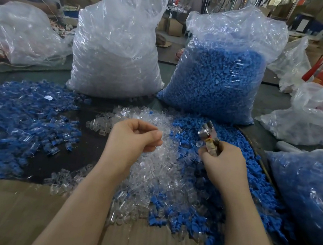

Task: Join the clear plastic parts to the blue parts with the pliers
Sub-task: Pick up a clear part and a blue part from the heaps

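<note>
A sheet of brown cardboard (pixel 12 215) lies nearest, under the two forearms. On its far edge begins the heap of clear plastic parts (pixel 153 176), which spreads between the hands. To the right of it, touching and partly mixed, lies the heap of loose blue parts (pixel 239 178).

The left hand (pixel 132 136) hovers above the clear heap. Its fingers are curled inward with the thumb close to the fingertips, only a narrow gap; if something clear is pinched there, I cannot tell.

The right hand (pixel 222 162) grips the handles of the pliers (pixel 210 136), all fingers wrapped around them. The metal head points up and away, over the blue heap; whether the jaws hold a part is not visible.

On the left lies a wide pile of joined blue-and-clear pieces (pixel 17 119). Behind stand a tall bag of clear parts (pixel 115 50) and a bag of blue parts (pixel 219 78), side by side.
</note>
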The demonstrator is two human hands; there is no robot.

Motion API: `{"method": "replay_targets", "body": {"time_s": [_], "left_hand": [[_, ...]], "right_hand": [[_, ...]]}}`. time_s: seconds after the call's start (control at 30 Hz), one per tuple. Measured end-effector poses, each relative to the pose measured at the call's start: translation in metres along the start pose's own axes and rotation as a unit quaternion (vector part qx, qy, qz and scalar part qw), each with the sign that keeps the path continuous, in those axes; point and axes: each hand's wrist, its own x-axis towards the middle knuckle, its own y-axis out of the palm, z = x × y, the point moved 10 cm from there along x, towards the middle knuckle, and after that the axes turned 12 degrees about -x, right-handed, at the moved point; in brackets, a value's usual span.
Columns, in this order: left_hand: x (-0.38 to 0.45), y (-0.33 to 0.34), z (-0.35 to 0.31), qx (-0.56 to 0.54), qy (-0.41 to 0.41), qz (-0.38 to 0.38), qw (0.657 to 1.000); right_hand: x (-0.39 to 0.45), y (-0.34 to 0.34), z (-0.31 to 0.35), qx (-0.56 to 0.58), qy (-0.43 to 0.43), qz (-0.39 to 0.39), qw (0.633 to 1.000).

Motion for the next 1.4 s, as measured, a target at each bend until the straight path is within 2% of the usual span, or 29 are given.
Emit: {"method": "replay_targets", "body": {"time_s": [0.1,0.23,0.33,0.47,0.53,0.63,0.73,0.8,1.03,1.4], "left_hand": [[-0.003,0.008,0.003,-0.012,-0.007,0.012,1.0],[-0.007,0.017,0.005,-0.022,-0.007,0.015,1.0],[-0.008,0.019,0.004,-0.018,-0.004,0.013,1.0],[-0.007,0.016,0.004,-0.005,-0.001,0.01,1.0],[-0.007,0.015,0.004,-0.001,-0.003,0.01,1.0],[-0.006,0.013,0.004,0.002,-0.003,0.007,1.0],[-0.006,0.013,0.005,0.003,-0.004,0.008,1.0],[-0.006,0.011,0.005,0.004,-0.004,0.006,1.0],[-0.006,0.011,0.005,0.002,-0.005,0.009,1.0],[-0.006,0.014,0.004,0.006,-0.005,0.013,1.0]], "right_hand": [[-0.002,0.0,0.007,0.119,-0.01,0.012,0.993],[-0.006,-0.004,0.02,0.154,-0.037,0.012,0.987],[-0.006,-0.005,0.024,0.112,-0.05,0.008,0.992],[-0.003,-0.008,0.013,-0.099,-0.022,-0.027,0.995],[-0.001,-0.011,0.001,-0.158,0.014,-0.032,0.987],[0.003,-0.003,-0.012,-0.213,0.032,0.029,0.976],[0.002,0.01,-0.016,-0.221,0.022,0.106,0.969],[0.001,0.013,-0.017,-0.242,0.022,0.123,0.962],[-0.006,0.015,-0.009,-0.267,0.019,0.091,0.959],[-0.005,0.017,-0.011,-0.263,0.019,0.101,0.959]]}}
